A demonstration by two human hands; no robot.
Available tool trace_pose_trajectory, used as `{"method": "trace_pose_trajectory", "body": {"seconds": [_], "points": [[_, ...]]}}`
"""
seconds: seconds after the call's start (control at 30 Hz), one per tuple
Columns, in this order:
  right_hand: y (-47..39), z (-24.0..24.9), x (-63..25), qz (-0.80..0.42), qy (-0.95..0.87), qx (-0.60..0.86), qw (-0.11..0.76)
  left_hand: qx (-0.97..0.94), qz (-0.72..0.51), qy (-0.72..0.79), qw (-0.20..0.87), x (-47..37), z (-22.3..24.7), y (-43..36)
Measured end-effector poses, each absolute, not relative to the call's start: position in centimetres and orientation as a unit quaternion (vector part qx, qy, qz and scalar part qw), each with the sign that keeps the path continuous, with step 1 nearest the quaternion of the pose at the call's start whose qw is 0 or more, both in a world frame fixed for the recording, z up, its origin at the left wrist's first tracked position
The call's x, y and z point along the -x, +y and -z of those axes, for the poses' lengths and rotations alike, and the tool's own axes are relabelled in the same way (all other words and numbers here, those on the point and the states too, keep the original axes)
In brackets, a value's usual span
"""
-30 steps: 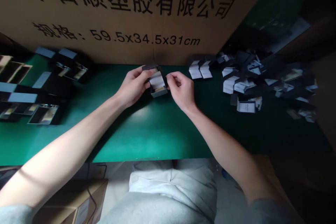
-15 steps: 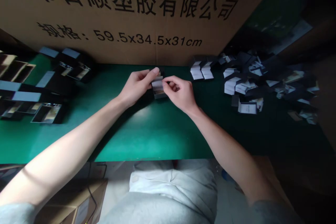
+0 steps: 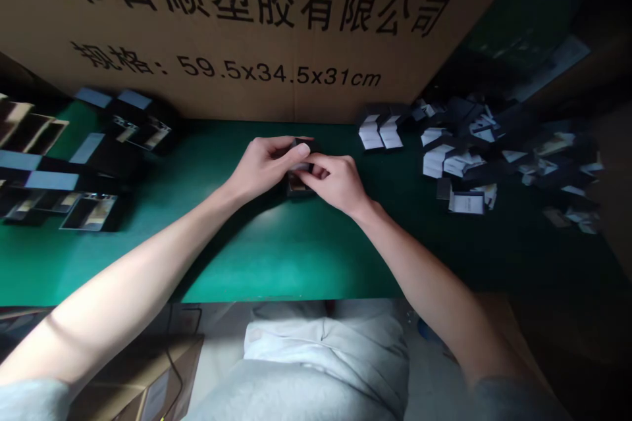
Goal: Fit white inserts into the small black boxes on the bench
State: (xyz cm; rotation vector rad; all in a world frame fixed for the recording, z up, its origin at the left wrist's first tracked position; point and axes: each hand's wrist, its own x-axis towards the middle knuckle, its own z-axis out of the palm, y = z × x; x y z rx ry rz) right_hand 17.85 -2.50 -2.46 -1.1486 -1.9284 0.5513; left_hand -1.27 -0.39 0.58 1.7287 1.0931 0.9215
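Observation:
Near the back middle of the green table, a small dark box lies between my two hands. My left hand grips its left and upper side, with the thumb over the top. From the right, my right hand has its fingers curled against the box, the fingertips meeting my left thumb. Most of the box and whatever is inside it are hidden by my fingers.
A large printed carton stands behind the table. Dark open boxes are grouped on the left. Two boxes with white flaps stand right of my hands, and a pile of boxes and papers lies farther right.
The light flap seen before on the box is now mostly covered. Both hands have come closer together over the box, my left thumb moving right and slightly down.

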Motion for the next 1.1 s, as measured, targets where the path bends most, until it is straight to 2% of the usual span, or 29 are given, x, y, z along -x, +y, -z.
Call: {"method": "trace_pose_trajectory", "body": {"seconds": [0.17,0.5,0.73,0.93,1.1], "points": [[-2.6,2.8,-17.9,-0.193,-0.773,0.455,0.398,-0.656,-0.375,0.445,0.481,1.1,-0.7,-0.4],[-2.5,3.2,-17.8,-0.191,-0.729,0.467,0.463,-0.508,-0.43,0.414,0.621,0.9,0.1,0.5],[-2.6,2.9,-17.9,-0.211,-0.68,0.452,0.538,-0.524,-0.42,0.403,0.621,0.9,0.0,0.1],[-2.7,3.1,-18.0,-0.203,-0.68,0.459,0.535,-0.507,-0.429,0.405,0.628,0.6,-0.2,-0.1],[-2.4,3.5,-18.0,-0.149,-0.69,0.475,0.525,-0.5,-0.416,0.431,0.626,0.6,0.0,-0.1]]}}
